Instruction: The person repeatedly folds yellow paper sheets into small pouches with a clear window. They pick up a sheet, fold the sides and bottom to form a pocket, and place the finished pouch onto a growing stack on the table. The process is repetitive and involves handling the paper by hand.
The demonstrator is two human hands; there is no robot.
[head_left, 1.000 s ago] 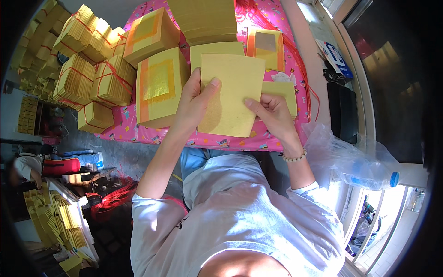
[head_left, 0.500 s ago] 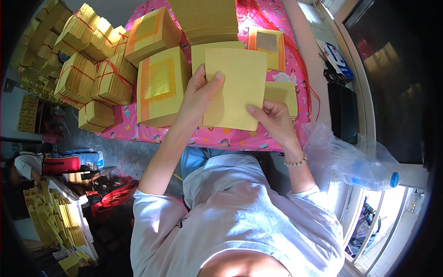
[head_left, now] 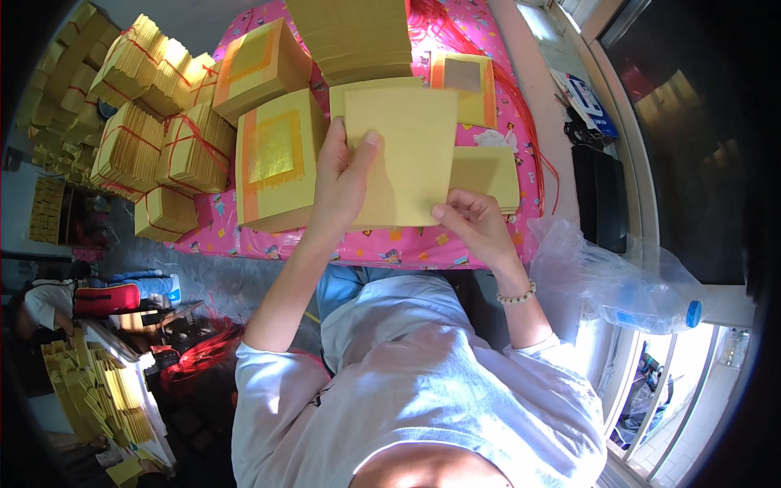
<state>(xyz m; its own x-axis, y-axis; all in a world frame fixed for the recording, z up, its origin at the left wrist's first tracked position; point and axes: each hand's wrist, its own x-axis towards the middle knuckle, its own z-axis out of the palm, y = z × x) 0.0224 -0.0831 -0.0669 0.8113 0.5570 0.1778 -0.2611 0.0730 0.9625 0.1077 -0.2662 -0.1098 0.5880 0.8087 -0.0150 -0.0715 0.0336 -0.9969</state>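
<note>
One yellow sheet (head_left: 407, 159), pinched by left fingers (head_left: 334, 140) and right fingers (head_left: 472, 202); two gold-panelled stacks (head_left: 275, 154) leftward.

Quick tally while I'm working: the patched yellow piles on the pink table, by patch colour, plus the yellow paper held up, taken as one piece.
Gold-patched piles: 2
Silver-grey-patched pile: 1
Yellow paper between left hand and right hand: 1 (number of sheets can't be told)
Total: 4

Matt yellow paper sheets (head_left: 407, 154), glossy pink plastic tablecloth (head_left: 358, 254), shiny gold foil square (head_left: 273, 146)
</note>
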